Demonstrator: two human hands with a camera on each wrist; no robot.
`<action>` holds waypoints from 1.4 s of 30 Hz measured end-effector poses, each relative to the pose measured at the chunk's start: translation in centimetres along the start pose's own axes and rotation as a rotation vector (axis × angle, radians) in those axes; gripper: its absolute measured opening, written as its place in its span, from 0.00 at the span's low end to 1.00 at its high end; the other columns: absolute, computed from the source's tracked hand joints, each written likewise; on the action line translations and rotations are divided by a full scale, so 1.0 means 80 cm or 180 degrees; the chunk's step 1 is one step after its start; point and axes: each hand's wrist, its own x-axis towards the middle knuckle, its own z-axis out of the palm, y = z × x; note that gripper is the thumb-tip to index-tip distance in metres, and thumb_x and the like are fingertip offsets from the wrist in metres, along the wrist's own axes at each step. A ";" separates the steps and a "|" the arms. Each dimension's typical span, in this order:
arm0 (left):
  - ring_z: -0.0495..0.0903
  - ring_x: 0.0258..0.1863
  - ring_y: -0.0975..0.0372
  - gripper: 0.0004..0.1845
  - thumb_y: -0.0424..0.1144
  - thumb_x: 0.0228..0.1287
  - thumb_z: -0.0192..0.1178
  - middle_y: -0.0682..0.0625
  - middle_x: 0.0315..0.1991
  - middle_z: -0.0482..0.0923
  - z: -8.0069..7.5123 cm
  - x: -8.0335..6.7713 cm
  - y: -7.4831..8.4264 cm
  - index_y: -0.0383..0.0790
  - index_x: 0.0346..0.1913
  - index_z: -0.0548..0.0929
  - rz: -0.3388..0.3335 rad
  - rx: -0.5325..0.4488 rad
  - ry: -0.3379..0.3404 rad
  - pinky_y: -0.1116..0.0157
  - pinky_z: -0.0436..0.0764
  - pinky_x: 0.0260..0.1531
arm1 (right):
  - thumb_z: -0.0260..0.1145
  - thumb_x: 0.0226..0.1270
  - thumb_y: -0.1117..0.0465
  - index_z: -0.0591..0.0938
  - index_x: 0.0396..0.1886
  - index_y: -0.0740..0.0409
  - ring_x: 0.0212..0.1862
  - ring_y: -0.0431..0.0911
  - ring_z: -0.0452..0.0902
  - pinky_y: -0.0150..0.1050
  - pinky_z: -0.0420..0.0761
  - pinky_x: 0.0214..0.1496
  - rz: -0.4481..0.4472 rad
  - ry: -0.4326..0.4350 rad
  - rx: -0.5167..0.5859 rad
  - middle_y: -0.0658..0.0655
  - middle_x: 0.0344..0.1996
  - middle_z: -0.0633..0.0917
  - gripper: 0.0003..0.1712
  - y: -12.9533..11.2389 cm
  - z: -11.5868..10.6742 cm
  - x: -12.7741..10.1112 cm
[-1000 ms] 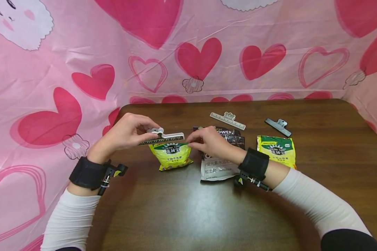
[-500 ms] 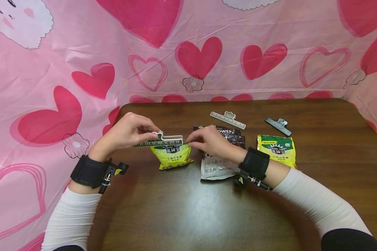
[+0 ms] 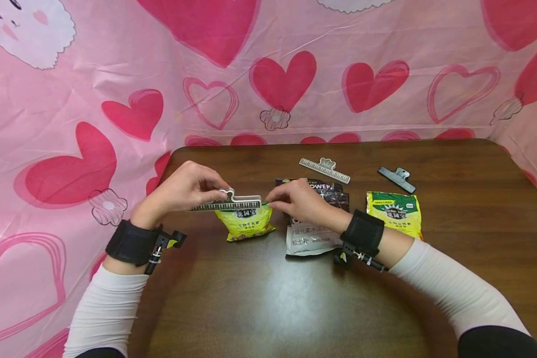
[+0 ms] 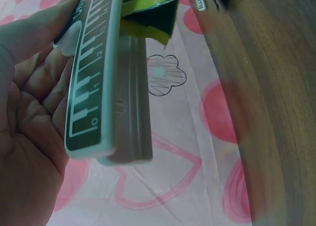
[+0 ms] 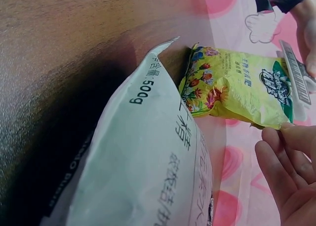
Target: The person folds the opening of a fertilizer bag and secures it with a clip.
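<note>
While the left hand (image 3: 183, 189) gripped the clip (image 3: 228, 201) by its handle end, fingers curled round it, the clip sat across the top edge of the yellow bag (image 3: 248, 221), which stood near the left front of the table (image 3: 295, 308). In the picture from 1 second before, a green strip of the bag's top showed under the clip; now the clip lay lower and covered most of that strip, and the left wrist had shifted slightly toward the bag. The left wrist view showed the clip (image 4: 106, 87) held against the fingers, with the bag's edge (image 4: 148, 13) caught at its far end. The right hand (image 3: 300, 201) pinched the bag's top corner at the clip's right end, much as before. Behind that hand lay the dark bag (image 3: 313, 233), unmoved. A 2nd yellow bag (image 3: 395, 213), a spare clip (image 3: 324, 170) and a grey clip (image 3: 397, 179) rested farther right, all where they had been.
</note>
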 end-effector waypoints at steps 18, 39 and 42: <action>0.76 0.24 0.67 0.08 0.39 0.54 0.74 0.57 0.30 0.87 0.015 0.008 0.000 0.47 0.38 0.91 -0.0093 -0.0151 -0.0159 0.69 0.78 0.26 | 0.69 0.66 0.60 0.89 0.37 0.49 0.32 0.34 0.81 0.31 0.79 0.36 0.0003 0.0119 -0.0019 0.46 0.33 0.90 0.04 0.006 0.002 -0.001; 0.77 0.23 0.66 0.07 0.38 0.55 0.74 0.56 0.30 0.87 0.026 0.013 -0.002 0.46 0.38 0.91 -0.0161 -0.0276 -0.0216 0.69 0.79 0.26 | 0.70 0.64 0.63 0.88 0.36 0.55 0.30 0.48 0.87 0.32 0.83 0.32 0.0229 0.0008 0.0379 0.57 0.31 0.90 0.02 0.005 0.001 -0.002; 0.76 0.23 0.66 0.07 0.38 0.55 0.74 0.56 0.29 0.87 0.028 0.013 -0.003 0.46 0.38 0.91 -0.0179 -0.0279 -0.0219 0.69 0.78 0.26 | 0.71 0.63 0.64 0.87 0.36 0.55 0.30 0.46 0.87 0.32 0.83 0.32 0.0227 0.0012 0.0394 0.57 0.31 0.90 0.03 0.004 0.001 -0.002</action>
